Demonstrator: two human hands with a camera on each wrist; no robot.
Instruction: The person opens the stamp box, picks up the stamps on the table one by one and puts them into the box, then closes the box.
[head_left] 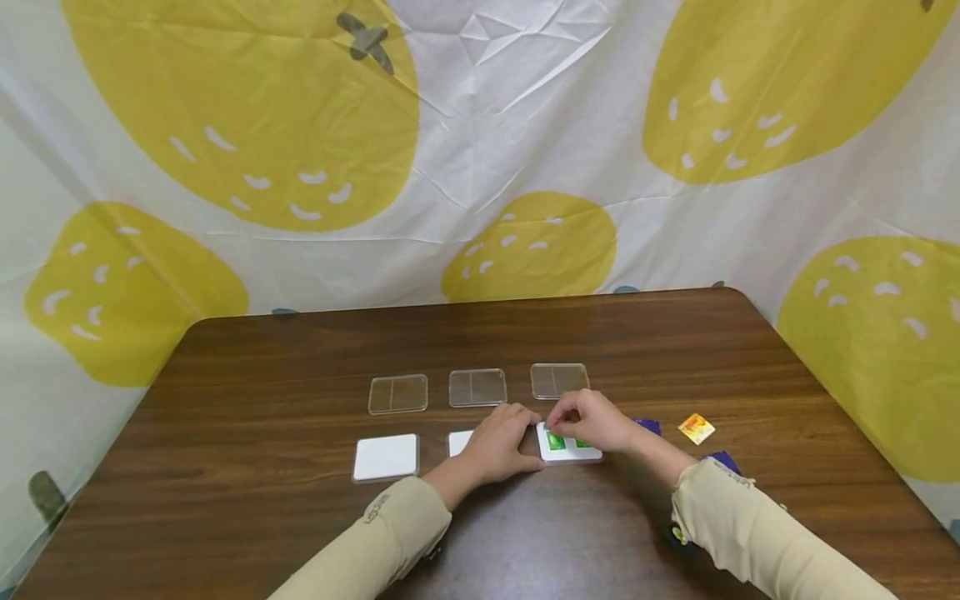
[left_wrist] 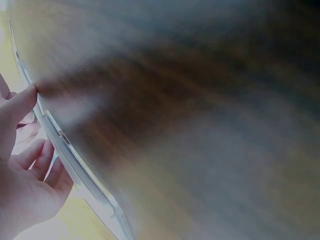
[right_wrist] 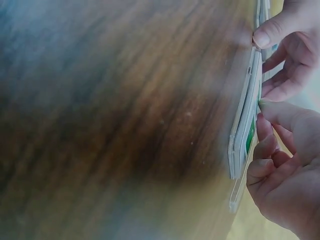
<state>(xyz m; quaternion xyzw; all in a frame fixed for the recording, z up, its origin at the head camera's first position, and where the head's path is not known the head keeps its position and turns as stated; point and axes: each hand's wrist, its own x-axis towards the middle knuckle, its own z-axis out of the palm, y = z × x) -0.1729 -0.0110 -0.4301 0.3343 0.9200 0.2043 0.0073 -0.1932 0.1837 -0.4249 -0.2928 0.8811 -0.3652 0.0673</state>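
Observation:
In the head view a clear, flat case (head_left: pixel 581 454) with a white insert lies near the table's middle. Two small green cards (head_left: pixel 556 442) sit on the insert. My left hand (head_left: pixel 491 446) steadies the case's left end, thumb at the near corner and fingers at the far one. My right hand (head_left: pixel 592 419) pinches the left green card near its upper edge with thumb and forefinger; the fingertips hide that edge. In the right wrist view, the right hand (right_wrist: pixel 290 155) has its fingertips right at the insert's surface, and some green (right_wrist: pixel 250 136) shows below them.
Behind stand three clear lids (head_left: pixel 398 394) in a row. To the left lie a white-filled case (head_left: pixel 386 457) and another (head_left: pixel 459 442), partly under my left hand. Right of my hands are a yellow-orange card (head_left: pixel 697 428) and dark purple pieces (head_left: pixel 722 462). A printed cloth (head_left: pixel 525 150) hangs behind the table.

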